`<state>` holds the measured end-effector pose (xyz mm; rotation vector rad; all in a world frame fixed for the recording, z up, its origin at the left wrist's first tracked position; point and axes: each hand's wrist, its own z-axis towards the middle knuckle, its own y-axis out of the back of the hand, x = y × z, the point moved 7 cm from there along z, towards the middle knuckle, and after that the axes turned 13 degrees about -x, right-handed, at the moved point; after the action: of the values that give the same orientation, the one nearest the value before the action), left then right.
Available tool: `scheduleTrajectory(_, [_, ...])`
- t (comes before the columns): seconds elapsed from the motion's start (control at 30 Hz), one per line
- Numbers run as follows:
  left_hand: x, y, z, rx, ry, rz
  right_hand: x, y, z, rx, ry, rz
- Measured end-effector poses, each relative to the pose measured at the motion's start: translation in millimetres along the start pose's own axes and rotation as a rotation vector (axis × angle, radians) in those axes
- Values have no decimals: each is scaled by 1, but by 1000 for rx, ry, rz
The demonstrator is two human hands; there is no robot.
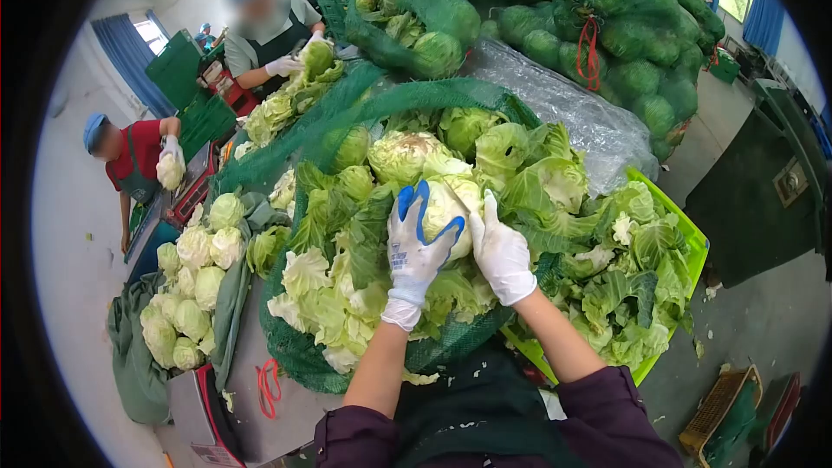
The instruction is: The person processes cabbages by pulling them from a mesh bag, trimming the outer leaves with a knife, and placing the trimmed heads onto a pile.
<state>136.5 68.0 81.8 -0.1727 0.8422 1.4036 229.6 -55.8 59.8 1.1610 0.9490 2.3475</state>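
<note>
A pale cabbage [446, 210] sits between my two gloved hands over an opened green net sack [299, 362]. My left hand [414, 247], in a white glove with blue fingertips, rests on its left side, thumb and fingers spread around it. Against its right side is my right hand [501, 251], in a thin white glove, fingers stretched upward. Behind it lies another cabbage [406, 156] with a brownish top. Loose green leaves [347, 295] surround both. The undersides of my hands and of the held cabbage are hidden.
A bright green crate [693, 243] full of leaves stands at right, beside a dark green bin [758, 199]. Trimmed cabbages [195, 286] fill a cloth sack at left. Net sacks [624, 35] are piled behind. Two co-workers [286, 43] hold cabbages at upper left.
</note>
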Motion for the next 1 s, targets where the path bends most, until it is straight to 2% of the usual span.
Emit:
scheduleTrajectory(0.03, [-4, 0, 1, -1, 3, 5, 1, -3, 0, 5, 2, 3])
scheduleTrajectory(0.1, [-4, -1, 3, 10, 47, 78, 2, 1, 5, -153, -4, 5])
scheduleTrajectory(0.2, [0, -6, 5, 8, 66, 86, 2, 0, 10, -197, -2, 0])
scheduleTrajectory(0.43, [-21, -9, 13, 4, 92, 209, -9, -7, 26, -221, 21, -40])
scheduleTrajectory(0.47, [-26, -7, 11, 4, 114, 212, -14, -11, 31, -150, 31, -62])
scheduleTrajectory(0.5, [-31, -6, 9, 3, 139, 214, -64, -39, 48, 24, -452, 184])
scheduleTrajectory(0.57, [-42, 4, -14, -46, 9, 222, -95, -50, 64, 258, -597, 249])
scheduleTrajectory(0.6, [-36, 10, -21, -70, -18, 146, -101, -62, 66, 248, -593, 268])
scheduleTrajectory(0.67, [-8, 14, -29, -81, -5, -46, -95, -61, 72, -63, -174, 87])
scheduleTrajectory(0.7, [6, 16, -30, -138, 161, -430, -96, -54, 72, -63, -169, 82])
scheduleTrajectory(0.77, [53, 19, -18, 7, 334, -507, -105, -48, 61, 169, -541, 448])
scheduleTrajectory(0.8, [55, 27, -13, 116, 645, -672, -105, -37, 57, 200, -640, 557])
scheduleTrajectory(0.83, [54, 35, -11, 147, 715, -850, -105, -29, 61, 187, -675, 414])
scheduleTrajectory(0.9, [55, 45, -5, 197, 744, -814, -102, -19, 78, 10, -317, 49])
scheduleTrajectory(0.97, [56, 41, -7, 170, 631, -894, -41, 25, 66, -299, -24, -109])
scheduleTrajectory(1.0, [47, 40, -9, 146, 663, -813, -9, 38, 57, -132, 51, -45])
